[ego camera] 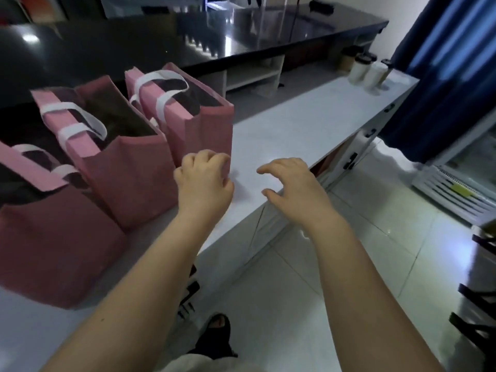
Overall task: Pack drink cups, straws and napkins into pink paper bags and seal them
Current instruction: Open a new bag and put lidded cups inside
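3 pink bags (128,167) standing open, bench's left end; left hand (205,181) curled, right hand (291,183) spread, both empty, likely reaching next for cups (367,72) at far corner

White table (292,135), long, glossy top, running away to the far right. Three pink paper bags stand upright in a row along its left part: nearest bag (53,237), middle bag (126,173), far bag (198,124). All three open at the top, white handles showing, sides close together or touching. At the far end, well apart from the bags, a cluster of lidded drink cups (365,69) stands upright. The stretch between is bare. Contents of bags too dark to tell.
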### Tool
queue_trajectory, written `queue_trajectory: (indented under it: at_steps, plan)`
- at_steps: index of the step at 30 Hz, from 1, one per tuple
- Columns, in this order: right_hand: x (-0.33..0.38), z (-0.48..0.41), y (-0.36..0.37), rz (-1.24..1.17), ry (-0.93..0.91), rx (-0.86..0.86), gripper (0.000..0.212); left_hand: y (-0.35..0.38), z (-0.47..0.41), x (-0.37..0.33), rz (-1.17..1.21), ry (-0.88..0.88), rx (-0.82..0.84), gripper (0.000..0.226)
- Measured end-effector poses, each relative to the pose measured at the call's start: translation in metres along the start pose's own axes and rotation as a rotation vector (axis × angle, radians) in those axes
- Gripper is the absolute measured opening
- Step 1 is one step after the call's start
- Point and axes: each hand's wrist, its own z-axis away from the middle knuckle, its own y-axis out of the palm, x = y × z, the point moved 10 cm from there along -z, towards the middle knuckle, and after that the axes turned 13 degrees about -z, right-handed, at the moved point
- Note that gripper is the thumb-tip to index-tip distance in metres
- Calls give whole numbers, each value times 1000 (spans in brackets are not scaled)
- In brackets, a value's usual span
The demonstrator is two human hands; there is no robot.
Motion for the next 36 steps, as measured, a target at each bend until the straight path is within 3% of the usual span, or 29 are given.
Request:
queue_trajectory:
  at_steps: [6, 11, 18, 20, 23, 27, 33, 36]
  plan:
    - [3, -99, -8, -40, -67, -30, 34, -21, -88, 14, -78, -37, -208, 42]
    - [8, -154, -5, -124, -153, -46, 29, 2, -124, 27, -111, -75, -107, 38]
    - [12, -230, -10, -236, -349, -91, 21, 2, -139, 28, -178, -135, -163, 27]
    - [15, -250, -2, -248, -416, -37, 22, 0, -139, 27, -176, -167, -198, 26]
    - [16, -276, 20, -143, -494, 132, 33, 2, -140, 25, -208, -242, -190, 31]
    - [3, -301, 40, 56, -551, 301, 65, -2, -131, 25, -242, -408, -215, 27]
    - [-2, -316, 57, 114, -783, 301, 100, -4, -111, 14, -299, -595, -304, 18]
    - [-2, -315, 64, 187, -888, 323, 76, -3, -106, -3, -336, -613, -307, 19]
